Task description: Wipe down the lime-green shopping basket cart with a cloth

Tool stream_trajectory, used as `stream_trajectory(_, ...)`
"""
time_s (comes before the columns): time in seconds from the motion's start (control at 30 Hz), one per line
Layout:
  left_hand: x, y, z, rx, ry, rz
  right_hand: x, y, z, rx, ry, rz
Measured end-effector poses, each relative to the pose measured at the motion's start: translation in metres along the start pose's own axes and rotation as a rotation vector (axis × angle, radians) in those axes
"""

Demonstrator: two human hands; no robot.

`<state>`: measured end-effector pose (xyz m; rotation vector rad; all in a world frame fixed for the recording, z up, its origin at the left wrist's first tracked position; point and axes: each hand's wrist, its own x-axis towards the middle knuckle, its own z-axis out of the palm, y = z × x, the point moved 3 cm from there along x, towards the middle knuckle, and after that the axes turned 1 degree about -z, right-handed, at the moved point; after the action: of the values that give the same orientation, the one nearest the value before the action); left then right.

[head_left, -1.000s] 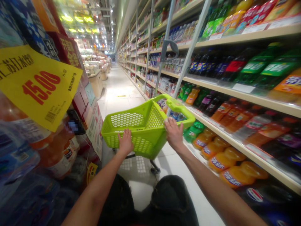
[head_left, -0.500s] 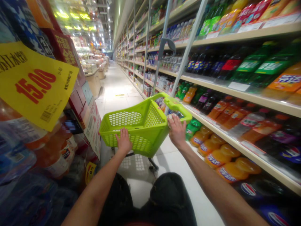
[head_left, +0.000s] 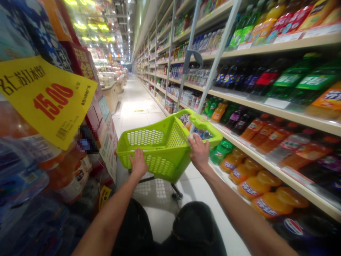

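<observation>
A bright green plastic shopping cart (head_left: 170, 167) with honeycomb-holed walls stands crosswise in the aisle before my knees. Its basket holds nothing that I can see. My left hand (head_left: 139, 164) lies against the near side wall, fingers stretched up to the rim and thumb apart. At the handle end, my right hand (head_left: 198, 151) has its fingers bent over the cart's edge, below the looped green handle (head_left: 210, 129). Something whitish shows at the right fingertips, too blurred to make out. Under the basket are dark legs and a caster wheel (head_left: 177, 195).
Long shelves (head_left: 279, 103) of drink bottles line the right, with orange soda bottles (head_left: 252, 188) lying at the bottom. Close on the left, a yellow price sign (head_left: 50, 103) hangs before stacked bottles and boxes. The tiled aisle (head_left: 138, 96) runs away ahead.
My view has turned slightly left, so shelves, sign and cart sit further right in the picture. Both hands stay on the cart, a little further left along it.
</observation>
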<state>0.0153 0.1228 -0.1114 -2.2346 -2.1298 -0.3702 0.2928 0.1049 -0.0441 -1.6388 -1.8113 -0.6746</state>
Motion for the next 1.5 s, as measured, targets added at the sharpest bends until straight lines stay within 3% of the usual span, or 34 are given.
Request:
stream_trajectory(0.1, 0.0, 0.006, 0.002, 0.005, 0.0, -0.001, -0.003, -0.009, 0.004, -0.018, -0.041, -0.026)
stream_trajectory(0.2, 0.0, 0.009, 0.001, 0.02, -0.013, 0.001, -0.007, -0.039, 0.02, 0.029, -0.097, -0.114)
stream_trajectory(0.3, 0.0, 0.006, -0.001, 0.025, -0.057, -0.002, -0.008, -0.064, 0.036, 0.083, -0.132, -0.226)
stream_trajectory(0.37, 0.0, 0.001, -0.003, 0.022, -0.075, 0.015, -0.007, -0.066, 0.041, 0.082, -0.127, -0.252)
stream_trajectory(0.57, 0.002, -0.015, -0.007, 0.039, -0.074, -0.027, 0.0, -0.045, 0.043, 0.019, -0.129, -0.297)
stream_trajectory(0.8, 0.005, -0.002, -0.01, 0.029, -0.12, 0.048, 0.009, -0.029, 0.056, 0.033, -0.132, -0.239)
stream_trajectory(0.9, 0.002, 0.0, -0.005, 0.025, -0.116, 0.125, 0.013, -0.013, 0.059, 0.035, -0.162, -0.187)
stream_trajectory(1.07, -0.005, -0.018, 0.007, 0.057, -0.062, 0.073, 0.015, 0.017, 0.059, 0.015, -0.191, -0.14)
stream_trajectory(1.2, -0.009, -0.022, 0.013, 0.078, -0.05, 0.137, 0.01, 0.027, 0.058, 0.02, -0.156, -0.095)
stream_trajectory(1.33, -0.009, -0.012, 0.011, 0.061, -0.1, 0.154, 0.001, 0.006, 0.063, 0.073, -0.191, -0.07)
stream_trajectory(1.5, -0.005, -0.002, 0.009, 0.029, -0.136, 0.187, -0.013, -0.064, 0.081, 0.211, -0.26, -0.171)
